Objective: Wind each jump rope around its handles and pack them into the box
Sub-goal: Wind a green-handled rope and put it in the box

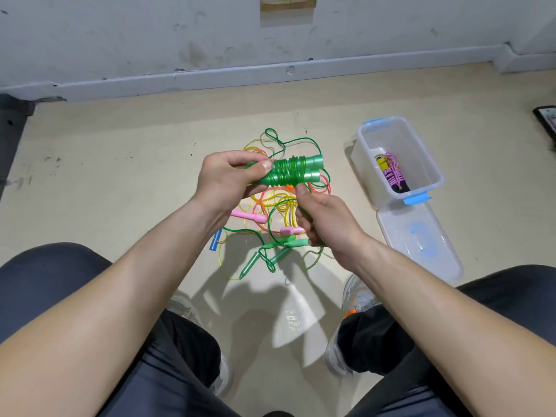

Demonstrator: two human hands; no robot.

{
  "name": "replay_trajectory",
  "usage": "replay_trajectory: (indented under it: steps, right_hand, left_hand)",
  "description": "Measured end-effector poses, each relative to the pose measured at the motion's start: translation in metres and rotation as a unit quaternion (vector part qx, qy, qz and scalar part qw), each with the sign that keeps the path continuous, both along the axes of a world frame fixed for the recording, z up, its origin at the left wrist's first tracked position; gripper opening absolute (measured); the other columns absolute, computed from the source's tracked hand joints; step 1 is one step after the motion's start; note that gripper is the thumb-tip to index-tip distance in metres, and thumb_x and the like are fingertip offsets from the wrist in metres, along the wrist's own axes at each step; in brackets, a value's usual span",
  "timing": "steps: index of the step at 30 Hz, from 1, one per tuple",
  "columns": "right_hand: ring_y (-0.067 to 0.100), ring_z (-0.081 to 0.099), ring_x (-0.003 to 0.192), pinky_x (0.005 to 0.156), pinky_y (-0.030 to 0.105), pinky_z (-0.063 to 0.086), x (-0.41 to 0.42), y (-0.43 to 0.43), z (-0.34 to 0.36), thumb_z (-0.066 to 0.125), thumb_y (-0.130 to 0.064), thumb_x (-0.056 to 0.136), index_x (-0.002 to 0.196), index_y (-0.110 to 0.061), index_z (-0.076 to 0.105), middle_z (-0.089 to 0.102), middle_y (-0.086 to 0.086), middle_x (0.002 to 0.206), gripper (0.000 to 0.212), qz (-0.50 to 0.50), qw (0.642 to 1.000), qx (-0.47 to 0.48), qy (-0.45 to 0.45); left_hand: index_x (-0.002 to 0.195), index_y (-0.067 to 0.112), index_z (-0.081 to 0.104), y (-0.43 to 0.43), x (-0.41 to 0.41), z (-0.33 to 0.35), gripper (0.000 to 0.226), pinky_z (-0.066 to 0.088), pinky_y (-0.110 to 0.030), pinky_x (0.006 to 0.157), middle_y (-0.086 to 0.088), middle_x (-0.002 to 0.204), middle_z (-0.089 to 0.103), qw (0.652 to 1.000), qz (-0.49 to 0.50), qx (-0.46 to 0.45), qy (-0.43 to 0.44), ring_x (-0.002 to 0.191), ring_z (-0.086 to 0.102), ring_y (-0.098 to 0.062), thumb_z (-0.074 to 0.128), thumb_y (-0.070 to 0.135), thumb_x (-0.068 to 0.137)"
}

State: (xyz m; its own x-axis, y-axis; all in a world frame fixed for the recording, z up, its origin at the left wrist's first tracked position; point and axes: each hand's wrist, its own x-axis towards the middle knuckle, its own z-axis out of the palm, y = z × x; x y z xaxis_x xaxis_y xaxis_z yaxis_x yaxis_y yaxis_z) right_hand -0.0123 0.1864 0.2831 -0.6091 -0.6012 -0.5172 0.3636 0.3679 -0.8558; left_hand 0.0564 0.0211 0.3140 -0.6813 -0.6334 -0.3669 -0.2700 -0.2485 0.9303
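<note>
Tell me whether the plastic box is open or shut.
Open. The clear box has no cover on; its lid lies flat on the floor beside it, and one wound rope shows inside.

No legible text, label, brand, number or sign is found anywhere in the view. The clear plastic box (397, 158) at 2 o'clock bears no readable marking on its walls or blue clips. Its lid (421, 239), lying flat at 4 o'clock, shows only a blurred blue patch with no characters that can be made out. A dark flat object (546, 115) at the frame edge near 3 o'clock carries a pale surface, too small and blurred to read.
</note>
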Motion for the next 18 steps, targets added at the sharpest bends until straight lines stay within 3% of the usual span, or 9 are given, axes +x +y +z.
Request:
replay_trajectory:
  steps: [2,6,9,13,18]
  right_hand:
    - [0.008,0.033,0.040,0.046,0.022,0.027,-0.010,0.001,0.004,0.056,-0.048,0.099,0.071,-0.016,0.050,0.040,0.001,0.058,0.043,0.020,1.000,0.000,0.008]
    - [0.009,0.027,0.045,0.045,0.019,0.037,-0.030,0.009,0.009,0.065,-0.022,0.095,0.075,-0.006,0.056,0.030,0.005,0.060,0.027,0.046,0.998,-0.043,0.016]
    - [0.010,0.029,0.051,0.054,0.029,0.025,-0.041,0.016,0.009,0.071,-0.010,0.090,0.075,-0.009,0.066,0.039,-0.004,0.055,0.016,0.097,0.991,-0.037,0.082]
    - [0.003,0.037,0.054,0.054,0.018,0.031,-0.049,0.022,0.025,0.070,0.002,0.089,0.086,-0.013,0.074,0.047,-0.015,0.055,0.015,0.150,0.979,-0.004,0.140]
    - [0.002,0.038,0.044,0.045,0.013,0.030,-0.053,0.022,0.027,0.075,-0.004,0.080,0.053,-0.022,0.054,0.044,-0.016,0.043,0.039,0.162,0.952,0.112,0.234]
  left_hand:
    - [0.087,0.006,0.075,-0.005,-0.001,0.001,0.003,0.059,-0.021,0.062,-0.010,0.085,0.069,1.000,-0.005,0.027,0.000,0.073,0.068,-0.017,0.075,0.004,0.086]
    - [0.093,0.004,0.073,-0.013,0.000,0.003,0.006,0.058,-0.020,0.060,-0.007,0.086,0.072,0.997,-0.046,0.066,-0.007,0.075,0.070,-0.017,0.073,0.002,0.087]
    - [0.090,0.006,0.073,-0.017,0.001,0.005,0.007,0.059,-0.020,0.061,-0.001,0.082,0.074,0.994,-0.091,0.064,-0.021,0.072,0.071,-0.013,0.071,0.000,0.088]
    - [0.086,0.009,0.074,-0.018,0.005,0.008,0.006,0.059,-0.022,0.063,-0.006,0.078,0.074,0.985,-0.163,0.022,-0.042,0.071,0.071,-0.016,0.072,0.003,0.087]
    - [0.085,0.008,0.076,-0.016,0.006,0.011,0.005,0.060,-0.024,0.063,-0.019,0.084,0.070,0.980,-0.179,-0.063,-0.055,0.067,0.069,-0.019,0.077,0.003,0.084]
